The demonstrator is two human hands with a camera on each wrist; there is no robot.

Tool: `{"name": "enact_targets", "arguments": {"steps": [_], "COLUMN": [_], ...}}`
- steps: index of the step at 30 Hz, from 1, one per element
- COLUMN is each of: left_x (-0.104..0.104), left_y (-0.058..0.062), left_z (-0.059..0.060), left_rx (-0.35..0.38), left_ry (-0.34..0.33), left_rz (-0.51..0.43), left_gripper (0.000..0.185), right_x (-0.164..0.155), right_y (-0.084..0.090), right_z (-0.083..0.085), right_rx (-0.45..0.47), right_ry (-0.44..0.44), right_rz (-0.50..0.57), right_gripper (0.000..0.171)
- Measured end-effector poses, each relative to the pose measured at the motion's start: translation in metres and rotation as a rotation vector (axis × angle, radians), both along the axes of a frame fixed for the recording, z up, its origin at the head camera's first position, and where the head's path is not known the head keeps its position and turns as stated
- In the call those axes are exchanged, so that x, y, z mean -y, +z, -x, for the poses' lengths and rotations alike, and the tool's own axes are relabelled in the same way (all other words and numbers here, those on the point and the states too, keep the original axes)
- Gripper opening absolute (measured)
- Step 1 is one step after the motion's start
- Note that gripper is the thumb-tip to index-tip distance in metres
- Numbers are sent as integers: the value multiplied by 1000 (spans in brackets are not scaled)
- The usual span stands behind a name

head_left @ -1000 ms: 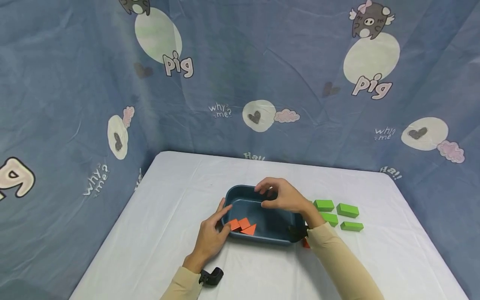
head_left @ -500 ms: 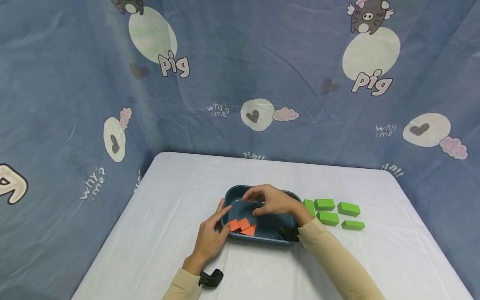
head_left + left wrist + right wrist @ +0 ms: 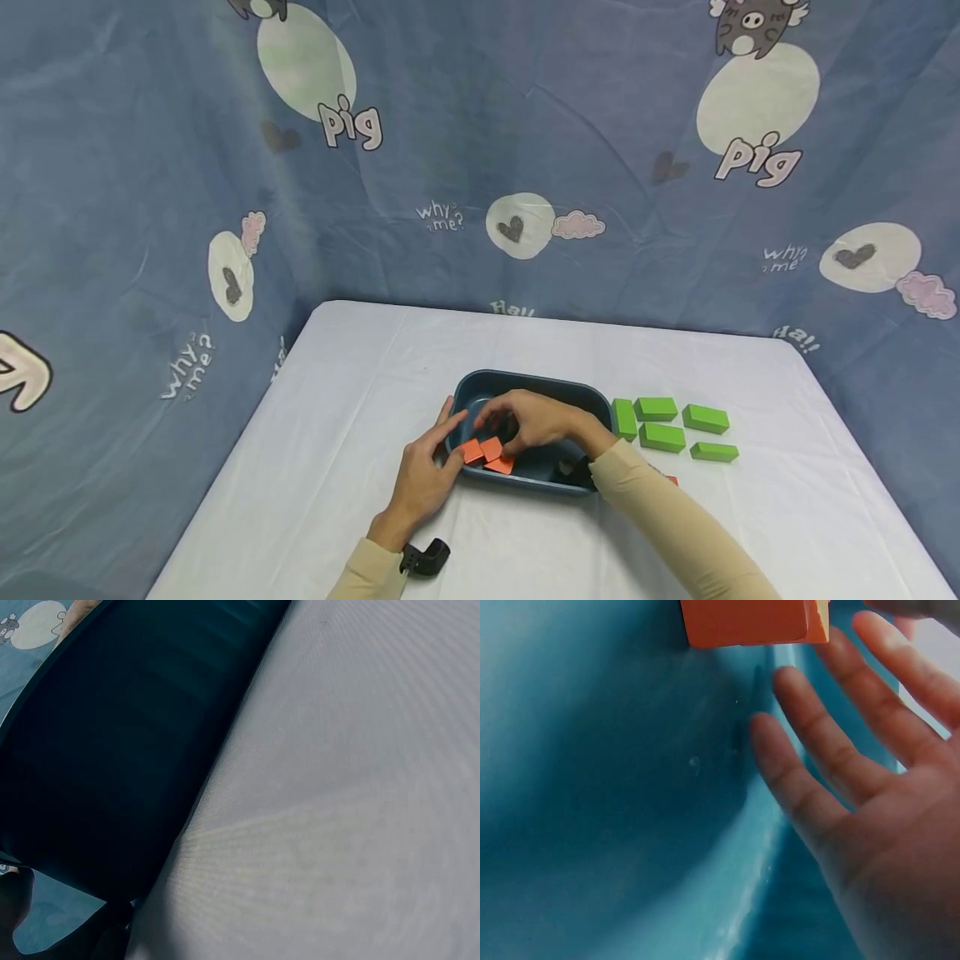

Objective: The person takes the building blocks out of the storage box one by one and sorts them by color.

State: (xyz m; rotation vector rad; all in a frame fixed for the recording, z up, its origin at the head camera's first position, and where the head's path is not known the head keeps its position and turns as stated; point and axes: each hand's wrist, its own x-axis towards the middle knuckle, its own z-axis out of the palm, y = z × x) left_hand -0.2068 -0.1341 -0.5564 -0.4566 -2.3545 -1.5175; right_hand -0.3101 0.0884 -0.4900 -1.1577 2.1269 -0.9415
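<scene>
A dark blue plastic bin [image 3: 525, 482] sits on the table. At its near left corner lie an orange block [image 3: 472, 452], a second orange block [image 3: 491, 449] and an orange triangular block [image 3: 499, 464]. My left hand [image 3: 422, 482] rests against the bin's left corner, fingers fairly straight and thumb at the rim; its fingers look dark in the left wrist view. Inside the bin, my right hand [image 3: 542, 418] is bent over beside the orange blocks. The right wrist view shows its fingers spread, with an orange block [image 3: 750, 622] just beyond them and no visible grip.
Several green blocks [image 3: 662, 437] lie on the white table [image 3: 360, 400] to the right of the bin. An orange piece [image 3: 672, 480] shows partly behind my right sleeve [image 3: 675, 517]. A blue printed curtain [image 3: 420, 125] hangs behind the table.
My right hand has moved left and down inside the bin, from above its middle to beside the orange blocks. The left hand has stayed at the bin's corner.
</scene>
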Motion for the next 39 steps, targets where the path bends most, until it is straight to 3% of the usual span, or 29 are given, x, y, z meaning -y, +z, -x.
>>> {"name": "enact_targets", "arguments": {"steps": [17, 30, 39], "left_x": [0, -3, -2], "left_y": [-1, 0, 0], "left_z": [-1, 1, 0], "left_rx": [-28, -6, 9], "left_ry": [8, -2, 4], "left_rz": [-6, -2, -3], "left_gripper": [56, 57, 57], "right_x": [2, -13, -20], "right_y": [-7, -3, -4], "right_z": [-3, -1, 0], "right_rx": [186, 258, 228], "right_ry": [109, 30, 12], "right_rz": [3, -66, -85], "right_gripper": [56, 49, 41]}}
